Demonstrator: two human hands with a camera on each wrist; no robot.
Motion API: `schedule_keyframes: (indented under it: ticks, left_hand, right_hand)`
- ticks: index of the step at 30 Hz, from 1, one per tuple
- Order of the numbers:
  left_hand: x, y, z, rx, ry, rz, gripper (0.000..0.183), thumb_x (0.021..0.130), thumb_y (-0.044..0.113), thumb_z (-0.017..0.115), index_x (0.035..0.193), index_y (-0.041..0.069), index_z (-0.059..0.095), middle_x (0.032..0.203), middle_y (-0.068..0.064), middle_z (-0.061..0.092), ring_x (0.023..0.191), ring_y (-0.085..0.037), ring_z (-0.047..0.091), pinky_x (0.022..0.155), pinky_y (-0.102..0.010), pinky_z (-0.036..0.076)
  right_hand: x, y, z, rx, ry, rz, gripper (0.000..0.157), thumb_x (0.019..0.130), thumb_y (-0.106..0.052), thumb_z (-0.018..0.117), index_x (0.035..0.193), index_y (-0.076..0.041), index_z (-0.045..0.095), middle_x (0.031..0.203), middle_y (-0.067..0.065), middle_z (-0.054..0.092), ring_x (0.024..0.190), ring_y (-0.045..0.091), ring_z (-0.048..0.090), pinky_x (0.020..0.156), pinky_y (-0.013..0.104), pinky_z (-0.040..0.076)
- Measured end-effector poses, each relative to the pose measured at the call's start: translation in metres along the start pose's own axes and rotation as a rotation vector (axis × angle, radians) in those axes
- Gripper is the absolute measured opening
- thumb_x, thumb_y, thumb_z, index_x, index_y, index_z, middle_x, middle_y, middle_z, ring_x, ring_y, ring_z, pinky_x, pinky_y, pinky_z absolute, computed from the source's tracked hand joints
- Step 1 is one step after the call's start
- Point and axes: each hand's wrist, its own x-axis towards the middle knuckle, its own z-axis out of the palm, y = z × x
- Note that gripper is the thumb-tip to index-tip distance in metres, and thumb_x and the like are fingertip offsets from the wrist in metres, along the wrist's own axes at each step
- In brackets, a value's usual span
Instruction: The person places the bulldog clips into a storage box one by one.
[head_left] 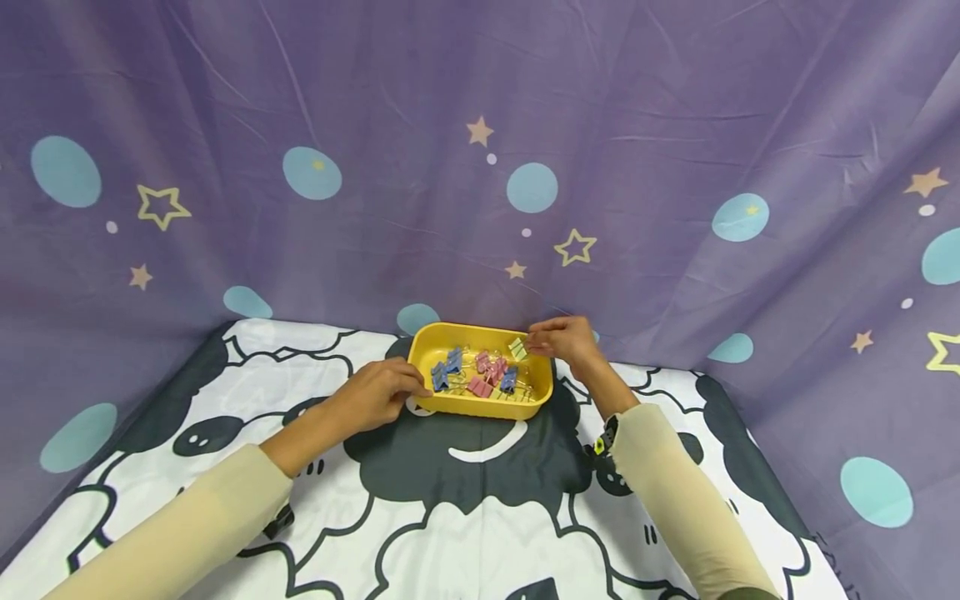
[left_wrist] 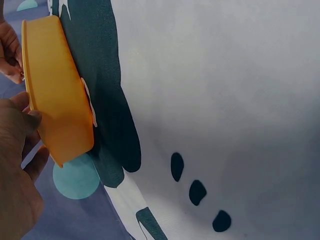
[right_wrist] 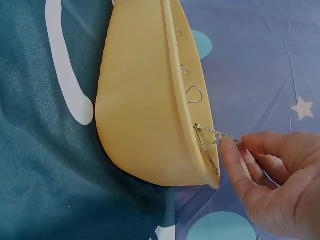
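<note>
A yellow plastic tray (head_left: 457, 407) holds several binder clips: blue ones (head_left: 440, 377) at its left, pink ones (head_left: 481, 387) mid-tray, another blue clip (head_left: 508, 381) farther right, and pale yellow-green ones along the near right inside. My left hand (head_left: 378, 392) grips the tray's rim at the near left corner, its fingertips (left_wrist: 33, 118) on the outer wall. At the right end, my right hand (head_left: 562, 340) pinches a pale yellow-green binder clip (head_left: 517, 349) by a wire handle. In the right wrist view that clip (right_wrist: 202, 137) hangs just inside the rim.
Below the tray lies a white and dark-grey sheep-print cloth (head_left: 480, 467). A purple curtain (head_left: 420, 100) with stars and teal dots rises right behind the tray and along both sides. A dark watch (head_left: 604, 437) sits on my right wrist.
</note>
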Motion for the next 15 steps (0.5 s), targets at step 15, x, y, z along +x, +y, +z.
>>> schedule_keyframes:
  ticks: [15]
  left_hand:
    - [0.0017,0.0015,0.0002,0.007,-0.009,-0.002,0.035,0.086,-0.017,0.077,0.104,0.009,0.092,0.106,-0.003,0.086,0.099,-0.022,0.077,0.087,-0.041,0.066]
  right_hand:
    - [-0.0043,0.0056,-0.0067,-0.054,0.031,-0.027,0.034,0.100,0.005,0.077,0.132,0.017,0.074,0.114,0.025,0.085,0.089,0.017,0.084,0.099,0.042,0.068]
